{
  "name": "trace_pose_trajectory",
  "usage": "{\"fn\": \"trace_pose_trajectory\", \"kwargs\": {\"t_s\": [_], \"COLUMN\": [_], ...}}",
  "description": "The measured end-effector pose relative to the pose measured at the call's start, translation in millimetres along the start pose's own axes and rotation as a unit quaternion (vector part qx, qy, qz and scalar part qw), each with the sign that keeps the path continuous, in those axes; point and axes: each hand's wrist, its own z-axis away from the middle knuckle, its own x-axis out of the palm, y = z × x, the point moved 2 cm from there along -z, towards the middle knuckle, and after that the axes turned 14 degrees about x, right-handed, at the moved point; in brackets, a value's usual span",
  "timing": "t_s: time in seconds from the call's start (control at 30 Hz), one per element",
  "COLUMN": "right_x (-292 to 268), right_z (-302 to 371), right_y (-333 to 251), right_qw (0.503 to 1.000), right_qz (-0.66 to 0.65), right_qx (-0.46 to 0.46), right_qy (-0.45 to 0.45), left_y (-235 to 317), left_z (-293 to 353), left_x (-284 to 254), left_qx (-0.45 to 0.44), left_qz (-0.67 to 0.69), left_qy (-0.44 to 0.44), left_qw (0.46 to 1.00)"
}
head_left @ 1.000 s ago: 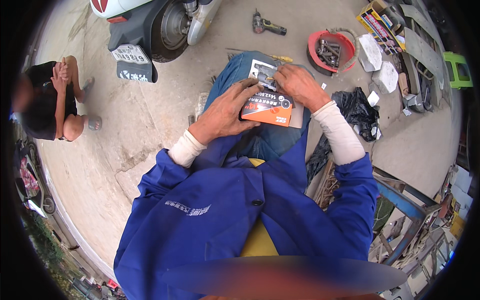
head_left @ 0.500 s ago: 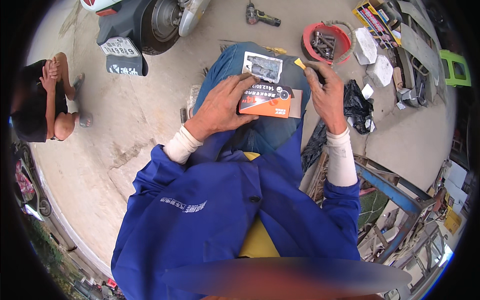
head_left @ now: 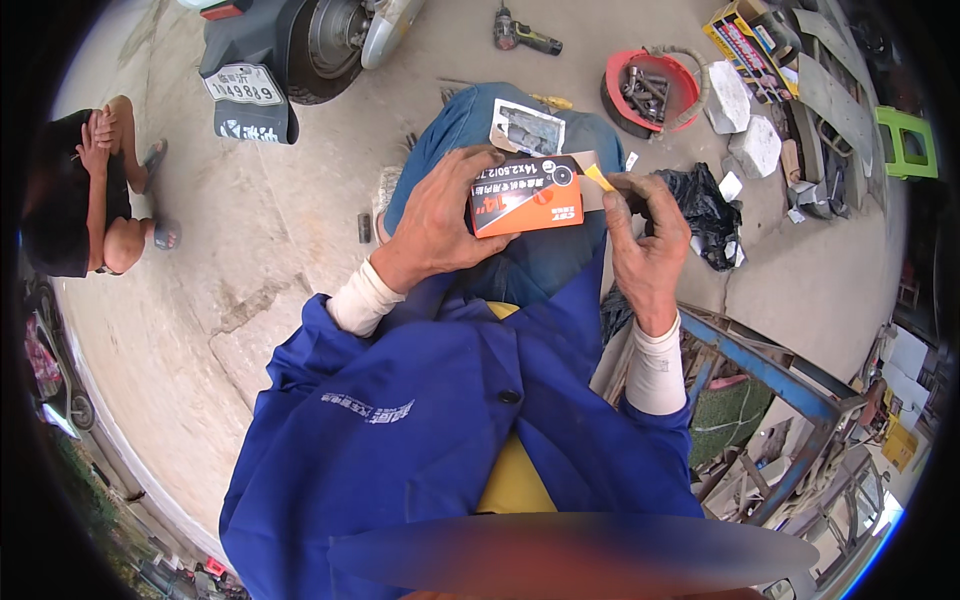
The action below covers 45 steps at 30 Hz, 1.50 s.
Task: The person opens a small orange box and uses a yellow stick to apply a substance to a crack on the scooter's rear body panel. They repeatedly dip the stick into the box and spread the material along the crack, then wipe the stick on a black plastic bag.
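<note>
My left hand (head_left: 435,222) is closed around a small cardboard box (head_left: 530,200) in orange, black and white, held above my lap. The box's right end has a flap (head_left: 590,190) sticking out. My right hand (head_left: 652,235) pinches a small yellow slip (head_left: 598,178) between thumb and fingers, right beside that flap. Across my jeans (head_left: 460,125), behind the box, lies a white-edged piece with a dark grey picture or window (head_left: 528,130); I cannot tell which. The box's inside is hidden.
Ahead on the floor lie a cordless drill (head_left: 522,36) and a red basin (head_left: 610,80) of metal sockets. White blocks (head_left: 757,147) and a black plastic bag (head_left: 705,205) are at right, near a blue metal frame (head_left: 770,375). A scooter (head_left: 300,60) and a crouching person (head_left: 90,200) are at left.
My right hand has come lower and left, bringing the yellow slip to the box's flap end. The box has tilted slightly and shifted a little left in my left hand.
</note>
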Motion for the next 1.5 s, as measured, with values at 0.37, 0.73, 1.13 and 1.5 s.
{"fn": "trace_pose_trajectory", "kwargs": {"t_s": [0.37,0.73,1.13,1.5], "right_x": [56.7,57.6,53.2,44.2], "right_z": [-64.5,-111.0,-45.1,-55.1], "right_y": [46.9,71.0,409.3,440.5], "right_qw": [0.996,0.996,0.863,0.889], "right_qz": [-0.005,-0.041,0.161,-0.047], "right_qx": [0.07,0.083,0.45,0.376], "right_qy": [-0.049,0.009,0.166,0.256], "left_y": [-11.5,-13.4,-2.5,-19.9], "left_z": [45.3,26.9,-74.0,-114.5], "left_x": [-53.6,-90.8,-113.0,-68.0], "left_qx": [-0.11,-0.095,-0.098,-0.102], "left_qz": [-0.003,-0.069,-0.155,-0.128], "left_qy": [0.084,0.147,0.124,0.032], "left_qw": [0.99,0.982,0.975,0.986]}}
